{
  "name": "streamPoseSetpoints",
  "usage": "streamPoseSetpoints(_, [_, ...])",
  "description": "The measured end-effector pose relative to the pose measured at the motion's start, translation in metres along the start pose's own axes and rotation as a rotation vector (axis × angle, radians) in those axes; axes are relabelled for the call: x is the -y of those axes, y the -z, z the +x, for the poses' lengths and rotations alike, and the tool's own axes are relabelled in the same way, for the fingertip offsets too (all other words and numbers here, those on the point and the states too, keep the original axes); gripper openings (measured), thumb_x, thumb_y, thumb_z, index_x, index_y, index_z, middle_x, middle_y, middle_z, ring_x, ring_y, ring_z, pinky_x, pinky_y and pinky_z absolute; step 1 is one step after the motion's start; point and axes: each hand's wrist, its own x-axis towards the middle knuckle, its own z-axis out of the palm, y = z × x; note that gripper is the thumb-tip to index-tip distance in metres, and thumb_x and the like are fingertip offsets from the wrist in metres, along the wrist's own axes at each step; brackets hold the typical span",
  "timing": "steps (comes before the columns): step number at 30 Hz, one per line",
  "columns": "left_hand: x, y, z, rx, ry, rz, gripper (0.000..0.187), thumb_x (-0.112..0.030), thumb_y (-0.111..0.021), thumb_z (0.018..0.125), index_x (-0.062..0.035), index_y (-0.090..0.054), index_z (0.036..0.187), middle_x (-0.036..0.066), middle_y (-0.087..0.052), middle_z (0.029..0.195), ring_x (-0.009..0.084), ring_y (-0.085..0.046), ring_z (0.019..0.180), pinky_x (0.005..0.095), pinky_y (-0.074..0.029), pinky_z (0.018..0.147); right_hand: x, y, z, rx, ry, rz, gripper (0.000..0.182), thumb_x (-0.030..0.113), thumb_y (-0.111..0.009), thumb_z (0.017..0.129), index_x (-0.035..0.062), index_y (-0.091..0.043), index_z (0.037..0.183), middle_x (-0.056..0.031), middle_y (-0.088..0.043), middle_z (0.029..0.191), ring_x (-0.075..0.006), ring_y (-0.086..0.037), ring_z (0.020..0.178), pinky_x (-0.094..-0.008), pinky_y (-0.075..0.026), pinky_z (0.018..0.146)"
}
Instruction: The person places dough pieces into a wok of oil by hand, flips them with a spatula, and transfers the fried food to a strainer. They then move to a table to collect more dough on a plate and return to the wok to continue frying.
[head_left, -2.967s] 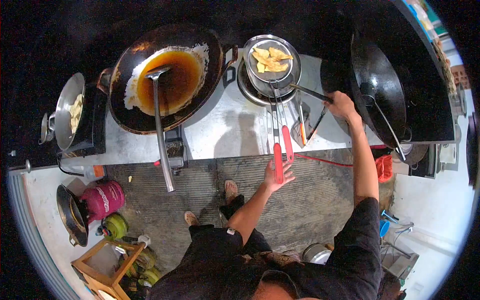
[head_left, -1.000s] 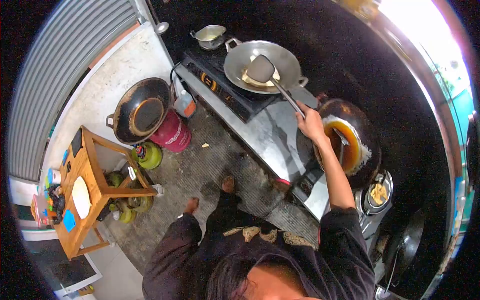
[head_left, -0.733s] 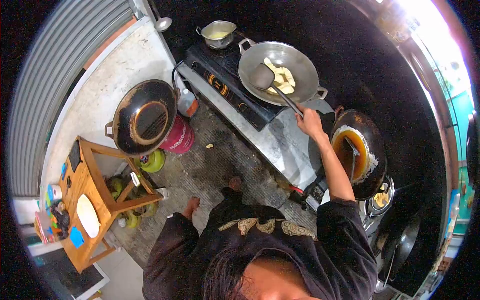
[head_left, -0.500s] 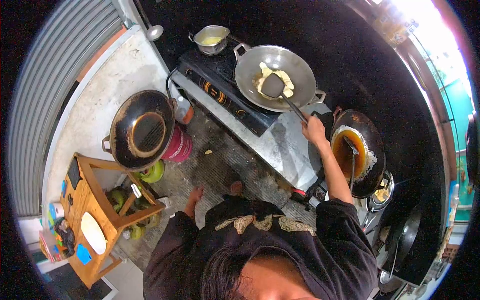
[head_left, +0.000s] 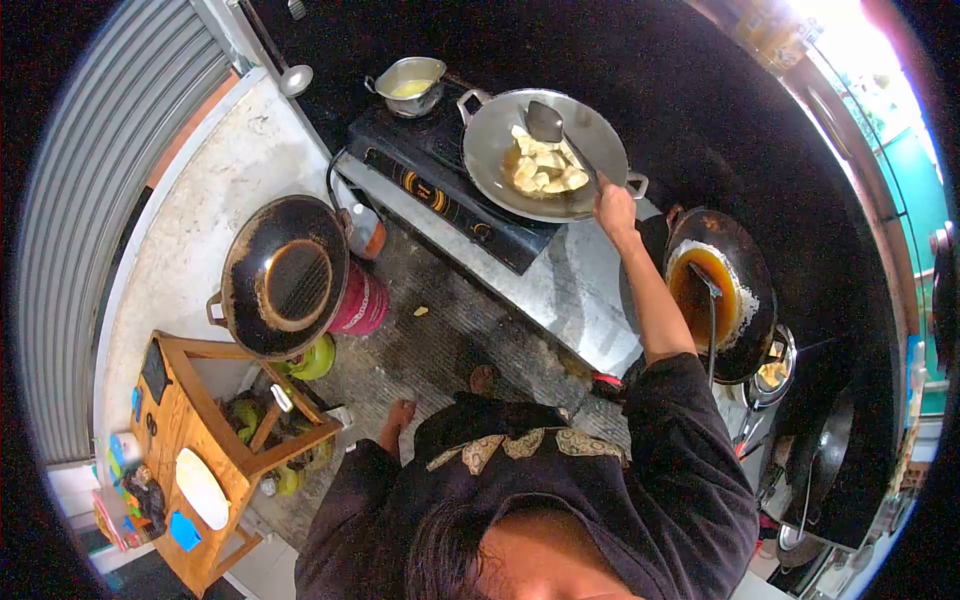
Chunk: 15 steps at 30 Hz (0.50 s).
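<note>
My right hand [head_left: 614, 208] is closed around the handle of a dark spatula [head_left: 545, 122]. Its blade is over the far side of a grey metal wok [head_left: 600, 140], beyond the food. Pale yellowish pieces [head_left: 545, 172] lie in a loose heap in the wok, in a little oil. The wok sits on the right part of a black gas stove [head_left: 440, 190]. Low by my body hangs what looks like my left hand [head_left: 400, 413], small and dim; its fingers cannot be made out.
A small pot [head_left: 412, 88] of yellowish liquid stands on the stove's left. Right of my arm sits a dark wok [head_left: 740, 235] of brown oil with a utensil in it. Another dark wok [head_left: 250, 315] is at left, near a wooden table [head_left: 160, 450] and green gas cylinder [head_left: 315, 360].
The spatula's blade has moved from on top of the pale pieces to the wok's far side. The pieces are more visible and lie differently. My right hand still holds the handle.
</note>
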Motion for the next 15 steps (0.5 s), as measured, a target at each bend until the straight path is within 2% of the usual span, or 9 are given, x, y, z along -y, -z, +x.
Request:
streamPoseSetpoints(4, [0.017, 0.007, -0.036, -0.037, 0.039, 0.037, 0.038, -0.029, -0.047, 0.089, 0.0038, -0.049, 0.11, 0.011, -0.061, 0.085, 0.0208, -0.058, 0.065, 0.0338, -0.048, 0.058, 0.002, 0.008, -0.011, 0.0, 0.078, -0.043, 0.046, 0.005, -0.052, 0.073, 0.0121, -0.053, 0.119, -0.0229, -0.061, 0.074, -0.0375, -0.061, 0.067, -0.0471, -0.05, 0.061])
streamPoseSetpoints(7, [0.008, 0.01, -0.053, -0.071, 0.15, -0.025, 0.04, -0.032, -0.048, 0.088, 0.0035, -0.05, 0.108, 0.011, -0.06, 0.081, 0.0213, -0.058, 0.065, 0.0337, -0.047, 0.058, 0.003, 0.026, -0.024, 0.115, 0.105, -0.117, 0.045, 0.005, -0.05, 0.074, 0.0125, -0.053, 0.119, -0.0228, -0.061, 0.075, -0.0366, -0.061, 0.068, -0.0464, -0.049, 0.061])
streamPoseSetpoints(11, [0.004, 0.011, -0.05, -0.063, 0.093, -0.066, 0.045, -0.037, -0.049, 0.087, 0.0039, -0.05, 0.106, 0.011, -0.059, 0.079, 0.0213, -0.057, 0.065, 0.0338, -0.046, 0.059, 0.019, 0.076, -0.041, 0.172, 0.089, -0.127, 0.043, 0.005, -0.051, 0.075, 0.0115, -0.056, 0.117, -0.0234, -0.061, 0.08, -0.036, -0.061, 0.071, -0.045, -0.049, 0.063])
streamPoseSetpoints(15, [-0.005, 0.01, -0.044, -0.048, -0.023, -0.045, 0.05, -0.042, -0.05, 0.086, 0.0043, -0.051, 0.105, 0.01, -0.058, 0.077, 0.0213, -0.056, 0.065, 0.0339, -0.046, 0.06, 0.006, 0.065, -0.032, 0.084, 0.005, 0.016, 0.039, 0.011, -0.056, 0.076, 0.008, -0.057, 0.115, -0.0234, -0.061, 0.082, -0.0374, -0.061, 0.073, -0.044, -0.048, 0.064])
